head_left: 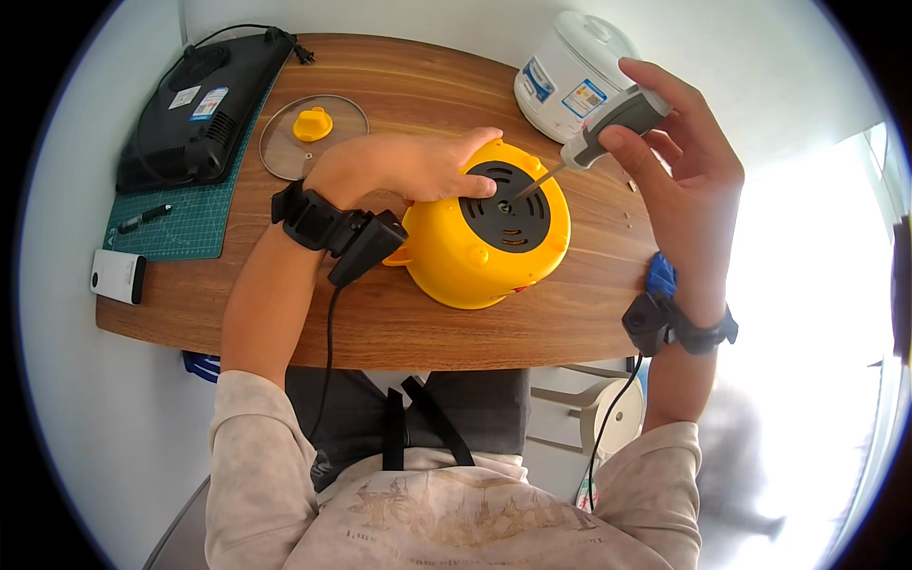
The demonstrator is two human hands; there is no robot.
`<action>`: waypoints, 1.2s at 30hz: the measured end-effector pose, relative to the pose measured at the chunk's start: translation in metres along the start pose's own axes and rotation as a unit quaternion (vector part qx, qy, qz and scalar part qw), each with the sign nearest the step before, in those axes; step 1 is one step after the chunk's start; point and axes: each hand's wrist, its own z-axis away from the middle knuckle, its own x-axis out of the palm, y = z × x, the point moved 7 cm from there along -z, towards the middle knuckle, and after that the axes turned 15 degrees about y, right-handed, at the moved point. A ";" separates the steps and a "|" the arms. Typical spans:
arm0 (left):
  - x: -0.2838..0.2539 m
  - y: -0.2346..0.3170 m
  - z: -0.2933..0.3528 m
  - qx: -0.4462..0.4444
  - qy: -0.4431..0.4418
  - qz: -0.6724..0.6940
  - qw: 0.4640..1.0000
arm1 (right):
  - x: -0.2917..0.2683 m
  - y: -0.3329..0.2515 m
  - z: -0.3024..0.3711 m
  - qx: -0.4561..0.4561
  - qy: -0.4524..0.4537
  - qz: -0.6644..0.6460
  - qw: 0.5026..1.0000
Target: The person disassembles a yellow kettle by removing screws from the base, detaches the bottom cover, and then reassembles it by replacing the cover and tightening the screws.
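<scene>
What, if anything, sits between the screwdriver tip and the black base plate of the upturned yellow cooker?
Nothing visible. The right hand holds the screwdriver, and its shaft runs clear down to the black base plate of the yellow cooker. The left hand rests on the cooker's far left edge, fingertips beside the tip, not across it.

Black induction cooker (pixel 199 104) on green cutting mat (pixel 185 223); glass lid (pixel 313 136); white rice cooker (pixel 570 76); marker pen (pixel 142 218); white phone (pixel 119 275).

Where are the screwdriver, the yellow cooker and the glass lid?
screwdriver (pixel 616 122), head view, on its grey handle.
yellow cooker (pixel 456 275), head view, on its side wall.
glass lid (pixel 334 142), head view, on the clear glass beside its knob.
</scene>
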 end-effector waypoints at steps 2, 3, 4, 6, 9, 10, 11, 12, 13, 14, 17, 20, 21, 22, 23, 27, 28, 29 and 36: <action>0.001 -0.007 -0.004 0.027 0.021 -0.008 0.999 | 0.003 0.003 0.002 0.078 0.009 -0.059 0.995; 0.002 -0.004 -0.004 0.025 0.017 -0.002 1.000 | 0.001 0.004 0.003 0.076 0.017 -0.073 0.994; 0.002 -0.001 -0.003 0.023 0.012 0.005 1.000 | -0.001 0.007 0.006 0.075 0.025 -0.087 0.993; 0.001 0.004 0.000 0.015 0.005 0.013 1.000 | -0.005 0.010 0.009 0.080 0.033 -0.101 0.991; 0.001 0.005 0.001 0.003 0.001 0.010 1.000 | -0.013 0.014 0.014 0.097 0.034 -0.095 0.990; 0.001 0.004 0.001 0.002 0.004 0.004 1.000 | -0.014 0.016 0.016 0.101 0.034 -0.090 0.990; 0.001 0.003 0.001 0.002 0.006 -0.002 1.000 | -0.015 0.016 0.018 0.105 0.035 -0.086 0.990; 0.000 0.003 0.001 0.000 0.003 0.000 1.000 | -0.016 0.019 0.021 0.120 0.042 -0.070 0.989; 0.000 0.004 0.001 -0.002 0.000 0.001 1.000 | -0.017 0.022 0.023 0.134 0.050 -0.053 0.988; 0.000 0.005 0.001 -0.004 -0.003 0.002 1.000 | -0.020 0.024 0.026 0.148 0.058 -0.037 0.987; -0.001 0.001 0.000 0.004 0.006 -0.002 1.000 | -0.025 0.019 0.036 0.169 0.061 -0.048 0.983; 0.000 0.000 0.000 -0.012 -0.001 -0.009 1.000 | -0.034 0.018 0.056 0.186 0.068 -0.066 0.978; 0.001 0.002 -0.001 -0.006 0.000 -0.007 1.000 | -0.040 0.020 0.063 0.174 0.065 -0.063 0.981; 0.001 0.002 -0.001 -0.004 0.003 -0.006 1.000 | -0.042 0.024 0.071 0.162 0.059 -0.064 0.983; 0.001 0.002 0.000 -0.003 0.005 -0.005 1.000 | -0.044 0.025 0.077 0.150 0.053 -0.065 0.985; -0.002 0.006 0.002 -0.013 -0.001 -0.002 1.000 | -0.053 0.021 0.107 0.149 0.111 -0.046 0.981; 0.001 0.002 -0.001 -0.003 0.007 -0.006 1.000 | -0.054 0.017 0.110 0.126 0.117 -0.034 0.984; 0.002 -0.001 -0.003 0.006 0.015 -0.009 1.000 | -0.054 0.013 0.112 0.113 0.125 -0.034 0.985; 0.000 0.003 0.001 0.017 0.041 -0.009 0.999 | -0.046 -0.010 0.122 -0.012 0.114 0.009 0.993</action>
